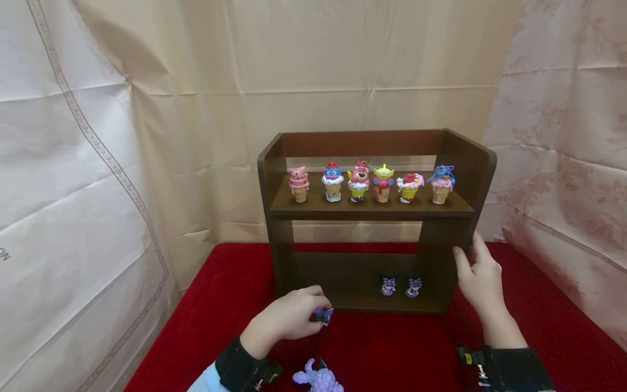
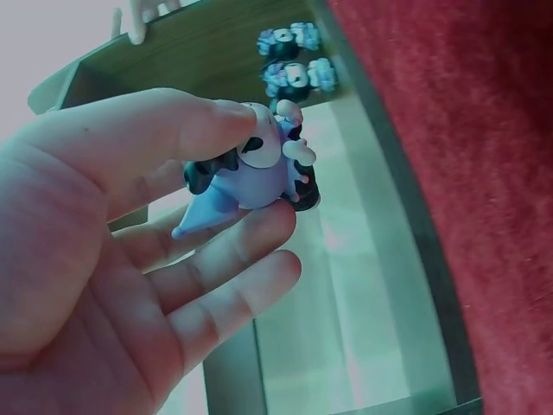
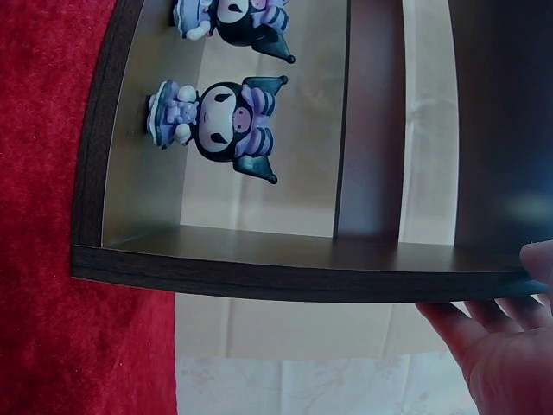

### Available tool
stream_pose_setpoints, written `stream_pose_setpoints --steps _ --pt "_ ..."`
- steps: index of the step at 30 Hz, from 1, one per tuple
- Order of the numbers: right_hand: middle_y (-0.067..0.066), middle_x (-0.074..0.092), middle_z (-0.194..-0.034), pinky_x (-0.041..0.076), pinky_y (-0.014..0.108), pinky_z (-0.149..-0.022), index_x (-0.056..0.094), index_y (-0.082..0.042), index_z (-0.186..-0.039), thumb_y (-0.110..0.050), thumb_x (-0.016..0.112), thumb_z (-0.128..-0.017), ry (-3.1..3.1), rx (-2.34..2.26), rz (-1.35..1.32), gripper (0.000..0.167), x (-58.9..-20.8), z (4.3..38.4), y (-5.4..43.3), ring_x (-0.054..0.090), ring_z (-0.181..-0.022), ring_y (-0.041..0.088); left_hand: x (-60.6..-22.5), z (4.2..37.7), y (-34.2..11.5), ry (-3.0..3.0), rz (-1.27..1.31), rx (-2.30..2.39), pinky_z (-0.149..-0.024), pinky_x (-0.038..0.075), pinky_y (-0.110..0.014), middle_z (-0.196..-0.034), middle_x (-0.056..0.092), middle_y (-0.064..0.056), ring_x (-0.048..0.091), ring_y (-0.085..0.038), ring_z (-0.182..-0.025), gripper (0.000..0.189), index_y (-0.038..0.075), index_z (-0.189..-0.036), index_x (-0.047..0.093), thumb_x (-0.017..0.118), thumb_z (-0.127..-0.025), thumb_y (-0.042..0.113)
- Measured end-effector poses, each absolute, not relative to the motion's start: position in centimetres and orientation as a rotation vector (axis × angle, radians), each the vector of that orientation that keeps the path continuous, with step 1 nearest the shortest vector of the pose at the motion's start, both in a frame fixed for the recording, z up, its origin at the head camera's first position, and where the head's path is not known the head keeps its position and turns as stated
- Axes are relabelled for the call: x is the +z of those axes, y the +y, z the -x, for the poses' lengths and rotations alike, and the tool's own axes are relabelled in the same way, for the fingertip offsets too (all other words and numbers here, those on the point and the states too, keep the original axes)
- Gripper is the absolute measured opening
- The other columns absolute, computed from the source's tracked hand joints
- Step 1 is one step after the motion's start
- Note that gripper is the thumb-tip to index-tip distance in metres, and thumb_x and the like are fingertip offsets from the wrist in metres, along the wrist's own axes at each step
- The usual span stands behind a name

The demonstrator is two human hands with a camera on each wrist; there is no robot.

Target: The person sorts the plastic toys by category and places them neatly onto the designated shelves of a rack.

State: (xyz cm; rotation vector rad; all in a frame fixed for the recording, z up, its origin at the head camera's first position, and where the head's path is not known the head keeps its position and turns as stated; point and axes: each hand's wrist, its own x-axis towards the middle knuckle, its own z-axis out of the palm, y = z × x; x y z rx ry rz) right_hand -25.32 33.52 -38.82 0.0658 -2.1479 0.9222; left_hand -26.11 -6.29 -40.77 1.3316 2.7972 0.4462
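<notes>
My left hand (image 1: 291,316) pinches a small purple and black figurine (image 2: 259,164) between thumb and fingers, just in front of the lower left of a dark brown two-tier shelf (image 1: 372,213). In the left wrist view the figurine has a white face and lilac body, partly covered by the thumb. At the shelf's right side panel, my right hand (image 1: 482,277) grips the edge, thumb at the front and fingers along the outside. Two similar figurines, one nearer the middle (image 1: 388,286) and one further right (image 1: 413,287), stand upright on the lower tier.
Several ice-cream-cone character figurines line the upper tier, from a pink one (image 1: 299,184) to a blue-topped one (image 1: 441,185). A lilac toy (image 1: 323,380) lies on the red cloth (image 1: 387,348) near the front. Pale curtains (image 1: 196,109) hang behind and at both sides.
</notes>
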Motion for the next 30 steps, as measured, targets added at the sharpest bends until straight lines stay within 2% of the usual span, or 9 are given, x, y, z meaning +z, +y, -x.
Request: stream_pose_setpoints --steps 3,7,11,14,18,21,25,27,30 --pt "0.025 0.059 -0.138 0.053 0.056 -0.088 0.040 -0.014 -0.157 -0.010 0.058 -0.104 -2.156 0.917 -0.059 0.057 -38.8 25.3 33.4 0.060 -0.120 0.043 -40.3 25.8 -6.4 2.808 -1.345 0.472 -0.078 0.053 -0.015 -0.108 0.062 0.006 0.059 0.002 -0.087 0.026 0.018 -0.117 0.075 0.079 -0.091 0.020" --pt "0.024 0.059 -0.139 0.054 0.051 -0.091 0.040 -0.013 -0.157 -0.009 0.059 -0.103 -2.152 0.921 -0.060 0.057 -38.8 25.2 33.4 0.060 -0.120 0.043 -39.7 25.4 -6.6 2.814 -1.368 0.504 -0.078 0.053 -0.014 -0.109 0.062 0.005 0.060 0.002 -0.086 0.027 0.016 -0.117 0.074 0.079 -0.091 0.018" --pt "0.026 0.058 -0.139 0.050 0.062 -0.089 0.039 -0.013 -0.157 -0.008 0.058 -0.104 -2.148 0.931 -0.070 0.057 -38.9 25.3 33.5 0.059 -0.121 0.045 -39.4 25.1 -6.7 2.818 -1.402 0.525 -0.078 0.053 -0.013 -0.109 0.061 0.004 0.059 0.001 -0.085 0.027 0.015 -0.117 0.074 0.079 -0.091 0.016" --pt "0.026 0.057 -0.140 0.050 0.063 -0.088 0.039 -0.013 -0.158 -0.009 0.058 -0.104 -2.147 0.938 -0.072 0.057 -38.8 25.3 33.4 0.058 -0.123 0.044 -39.3 25.0 -6.7 2.820 -1.420 0.540 -0.078 0.053 -0.013 -0.109 0.061 0.003 0.059 0.001 -0.085 0.026 0.015 -0.117 0.074 0.079 -0.091 0.016" --pt "0.024 0.058 -0.140 0.054 0.031 -0.093 0.039 -0.014 -0.158 -0.009 0.058 -0.104 -2.148 0.924 -0.067 0.057 -38.9 25.3 33.5 0.059 -0.122 0.043 -39.1 24.9 -6.8 2.815 -1.419 0.561 -0.079 0.052 -0.012 -0.109 0.061 0.004 0.059 0.001 -0.086 0.026 0.015 -0.117 0.074 0.079 -0.091 0.016" --pt "0.023 0.059 -0.140 0.040 0.005 -0.085 0.040 -0.015 -0.157 -0.010 0.059 -0.103 -2.144 0.916 -0.067 0.057 -39.0 25.3 33.5 0.060 -0.121 0.042 -39.0 24.9 -6.9 2.807 -1.417 0.578 -0.079 0.052 -0.012 -0.110 0.061 0.004 0.059 0.001 -0.087 0.026 0.016 -0.117 0.074 0.078 -0.092 0.017" --pt "0.023 0.059 -0.140 0.033 -0.001 -0.081 0.041 -0.014 -0.157 -0.009 0.059 -0.103 -2.133 0.924 -0.078 0.056 -39.0 25.4 33.6 0.060 -0.120 0.042 -38.9 25.0 -6.9 2.805 -1.436 0.612 -0.078 0.052 -0.011 -0.109 0.061 0.005 0.059 0.001 -0.087 0.025 0.016 -0.117 0.074 0.078 -0.092 0.017" --pt "0.024 0.058 -0.140 0.046 0.011 -0.090 0.041 -0.013 -0.157 -0.009 0.058 -0.103 -2.131 0.932 -0.080 0.056 -39.0 25.4 33.6 0.059 -0.121 0.043 -38.8 25.0 -6.8 2.808 -1.446 0.624 -0.078 0.051 -0.011 -0.109 0.061 0.005 0.060 0.002 -0.088 0.025 0.016 -0.116 0.074 0.078 -0.092 0.018" --pt "0.022 0.057 -0.142 0.050 0.019 -0.092 0.039 -0.014 -0.158 -0.010 0.057 -0.104 -2.145 0.932 -0.063 0.057 -38.9 25.4 33.5 0.059 -0.123 0.042 -38.6 25.0 -6.8 2.808 -1.457 0.637 -0.078 0.051 -0.010 -0.108 0.061 0.005 0.060 0.001 -0.088 0.025 0.016 -0.116 0.074 0.078 -0.092 0.018"
